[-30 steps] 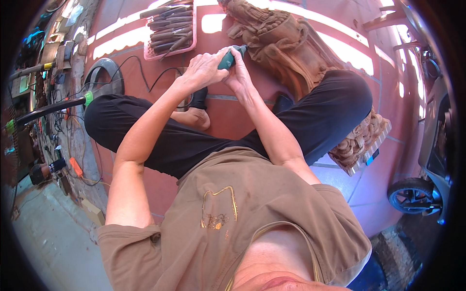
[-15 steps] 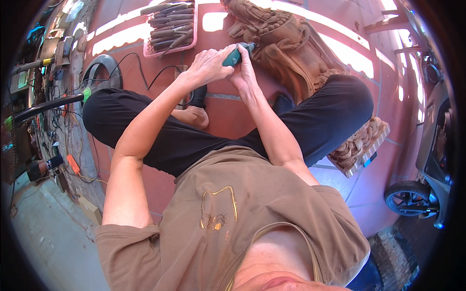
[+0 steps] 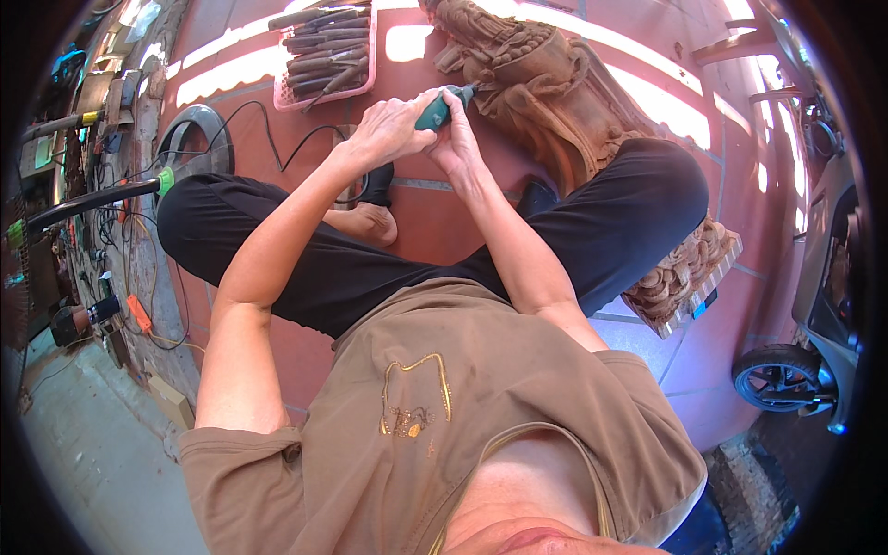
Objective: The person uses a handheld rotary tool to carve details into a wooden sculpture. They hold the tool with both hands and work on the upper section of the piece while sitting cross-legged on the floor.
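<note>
A green handheld rotary tool (image 3: 435, 115) is held between both my hands, its narrow front end pointing right. My left hand (image 3: 393, 129) is closed round its rear part from the left. My right hand (image 3: 457, 146) grips it near the front, fingers pressed along its side. The tool's tip is at the left edge of a large brown carved wood piece (image 3: 546, 92) on the floor; whether it touches the wood is too small to tell. Beyond my right knee lies a second carved piece (image 3: 684, 277).
A pink basket (image 3: 372, 55) of several carving tools stands on the red tiles at the far left. A black cord (image 3: 268, 120) loops over the floor near a grey round base (image 3: 222, 139). At the right edge is a motorbike wheel (image 3: 777, 377).
Both hands and the rotary tool have shifted slightly to the left along the carving's edge. The carved pieces stay where they were.
</note>
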Action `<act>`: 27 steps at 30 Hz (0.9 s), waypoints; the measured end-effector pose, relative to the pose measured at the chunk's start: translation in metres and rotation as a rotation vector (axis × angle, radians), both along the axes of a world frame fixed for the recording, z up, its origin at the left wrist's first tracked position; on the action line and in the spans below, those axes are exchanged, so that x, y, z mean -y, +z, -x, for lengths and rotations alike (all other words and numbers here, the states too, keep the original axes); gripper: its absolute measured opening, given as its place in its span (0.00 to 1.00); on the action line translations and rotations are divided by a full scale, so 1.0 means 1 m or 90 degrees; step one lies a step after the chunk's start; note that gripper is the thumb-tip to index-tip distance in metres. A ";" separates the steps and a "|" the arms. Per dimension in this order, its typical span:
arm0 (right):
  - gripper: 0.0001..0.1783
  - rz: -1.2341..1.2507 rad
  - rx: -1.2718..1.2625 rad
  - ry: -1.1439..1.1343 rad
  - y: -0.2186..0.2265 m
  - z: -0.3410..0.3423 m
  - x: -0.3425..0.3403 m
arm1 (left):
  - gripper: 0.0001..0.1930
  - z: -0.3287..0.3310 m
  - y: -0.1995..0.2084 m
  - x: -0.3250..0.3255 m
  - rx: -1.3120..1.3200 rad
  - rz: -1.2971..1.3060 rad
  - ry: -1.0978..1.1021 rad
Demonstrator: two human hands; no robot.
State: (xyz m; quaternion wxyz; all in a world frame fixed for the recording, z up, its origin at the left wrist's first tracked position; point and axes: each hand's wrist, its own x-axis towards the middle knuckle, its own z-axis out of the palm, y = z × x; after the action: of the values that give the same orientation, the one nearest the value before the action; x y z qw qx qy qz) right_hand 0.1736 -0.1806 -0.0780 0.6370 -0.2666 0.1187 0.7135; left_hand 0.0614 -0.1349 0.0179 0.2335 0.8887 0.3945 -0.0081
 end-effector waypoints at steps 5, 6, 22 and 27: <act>0.18 0.000 -0.002 0.012 0.001 0.001 -0.001 | 0.37 0.003 -0.001 0.000 -0.008 0.021 0.020; 0.18 -0.006 -0.003 0.015 0.000 0.001 -0.002 | 0.37 0.003 -0.003 -0.001 -0.006 0.013 0.017; 0.15 -0.039 0.002 0.040 0.000 -0.007 -0.018 | 0.38 0.001 0.000 -0.010 0.012 -0.015 0.036; 0.17 -0.038 0.009 0.023 -0.011 -0.009 -0.022 | 0.38 -0.004 0.000 -0.012 0.009 -0.012 0.034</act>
State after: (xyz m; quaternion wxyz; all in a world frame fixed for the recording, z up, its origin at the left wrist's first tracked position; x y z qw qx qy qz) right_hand 0.1827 -0.1588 -0.0889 0.6324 -0.2548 0.0880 0.7262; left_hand 0.0653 -0.1226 0.0177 0.2284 0.8800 0.4162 0.0083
